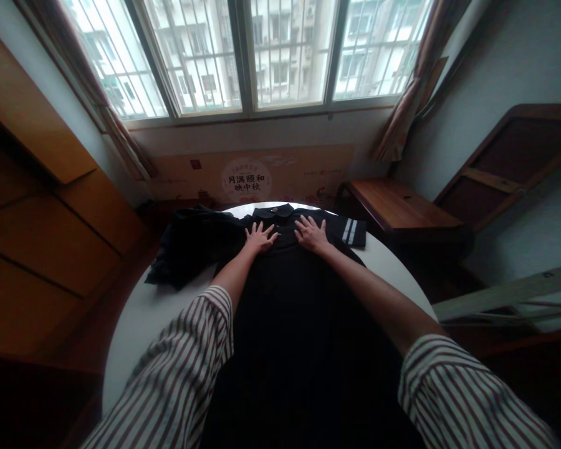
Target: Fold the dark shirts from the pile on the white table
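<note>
A black collared shirt (290, 299) lies spread over a round white table (135, 330), its collar toward the window. Two pale stripes cross its right sleeve, which reaches out past my right hand (311, 234). That hand rests on the upper chest of the shirt with fingers spread. On the other side of the button placket, my left hand (260, 239) lies flat on the cloth, fingers also apart. Left of it sits a heap of dark cloth (191, 240) at the table's edge; where it meets the shirt's left sleeve I cannot tell. The shirt's lower part fades into shadow.
Beyond the table, a printed banner (299, 171) runs along the wall below a barred window (247, 56). A low wooden side table (402, 202) stands at the right, near a leaning framed panel (518, 162). Wooden cabinets (32, 237) line the left.
</note>
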The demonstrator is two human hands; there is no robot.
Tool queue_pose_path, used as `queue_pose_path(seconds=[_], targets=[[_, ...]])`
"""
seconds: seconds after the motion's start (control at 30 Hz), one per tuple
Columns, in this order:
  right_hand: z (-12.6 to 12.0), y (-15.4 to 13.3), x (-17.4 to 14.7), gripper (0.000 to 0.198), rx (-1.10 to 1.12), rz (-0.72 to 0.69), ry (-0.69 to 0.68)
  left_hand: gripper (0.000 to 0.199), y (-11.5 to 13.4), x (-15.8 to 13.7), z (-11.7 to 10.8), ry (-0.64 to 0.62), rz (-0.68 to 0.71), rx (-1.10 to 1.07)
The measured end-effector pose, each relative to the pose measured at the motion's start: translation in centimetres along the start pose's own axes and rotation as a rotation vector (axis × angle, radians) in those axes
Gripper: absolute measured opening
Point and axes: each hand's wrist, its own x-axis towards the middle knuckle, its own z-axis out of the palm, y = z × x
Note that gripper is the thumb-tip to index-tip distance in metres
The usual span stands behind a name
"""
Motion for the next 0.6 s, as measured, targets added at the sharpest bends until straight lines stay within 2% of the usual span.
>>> queue_pose_path(seconds=[0.1,0.13,0.2,0.3,0.4,0.5,0.6], targets=[[0.3,-1.6,-6.4,0.061,0.021,-0.174,-0.036,0.070,0.0,-0.2,-0.1,0.001,0.004,-0.010],[0.4,-1.9,-9.2,0.062,0.034,-0.262,-0.064,0.069,0.0,-0.3,-0.1,0.002,0.007,-0.013],[0.5,-1.8,-15.2,0.062,0.086,-0.349,-0.129,0.066,0.1,-0.5,-0.3,0.012,0.007,-0.022],[0.0,-0.1,-23.9,0.058,0.140,-0.356,-0.170,0.057,0.4,-1.2,-0.7,0.126,0.048,-0.048],[-0.5,2.7,-30.4,0.060,0.138,-0.322,-0.155,0.044,1.3,-3.0,-1.5,0.259,0.158,-0.067],[-0.3,5.7,-34.8,0.069,0.099,-0.288,-0.106,0.033,2.1,-7.5,-2.2,0.289,0.373,-0.102],[0.3,7.8,-37.8,0.078,0.061,-0.293,-0.040,0.025,1.6,-15.8,-2.6,0.252,0.639,-0.163]])
